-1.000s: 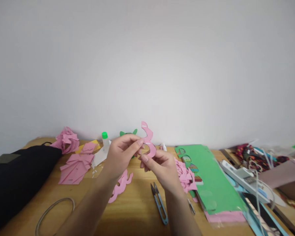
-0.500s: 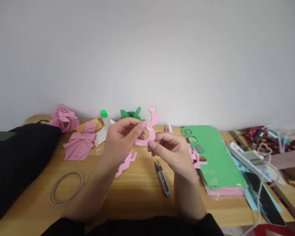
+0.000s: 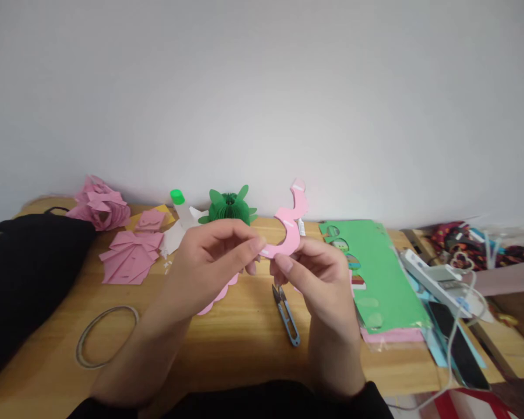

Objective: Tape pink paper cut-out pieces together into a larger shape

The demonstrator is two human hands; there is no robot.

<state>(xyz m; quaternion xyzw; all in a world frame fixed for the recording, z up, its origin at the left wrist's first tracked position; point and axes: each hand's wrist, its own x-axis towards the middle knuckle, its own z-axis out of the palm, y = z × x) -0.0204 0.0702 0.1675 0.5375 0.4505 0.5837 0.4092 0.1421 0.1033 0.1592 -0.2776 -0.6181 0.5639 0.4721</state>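
A wavy pink paper cutout (image 3: 292, 235) with small white strips on it is held up above the table. My left hand (image 3: 216, 259) pinches its lower left end between thumb and fingers. My right hand (image 3: 325, 276) grips its lower edge, thumb in front, with the other fingers curled behind. The cutout's free end curves upward toward the wall. Below my hands lie blue-handled thread snips (image 3: 287, 317). Another scalloped pink paper piece (image 3: 218, 299) rests on the table, partly covered by my left hand.
Behind my hands stands a green folded-paper ball (image 3: 229, 209). Leftward are a green-capped glue stick (image 3: 177, 198), folded pink papers (image 3: 131, 259), a tape ring (image 3: 82, 343) and a black bag (image 3: 30, 279). Rightward lie a green paper pack (image 3: 388, 279), a power strip (image 3: 432, 285) and a phone (image 3: 458, 343).
The cutout has moved right, and its curve has opened wider. My left hand has shifted from its upper part to its lower left end. More of the green paper ball shows.
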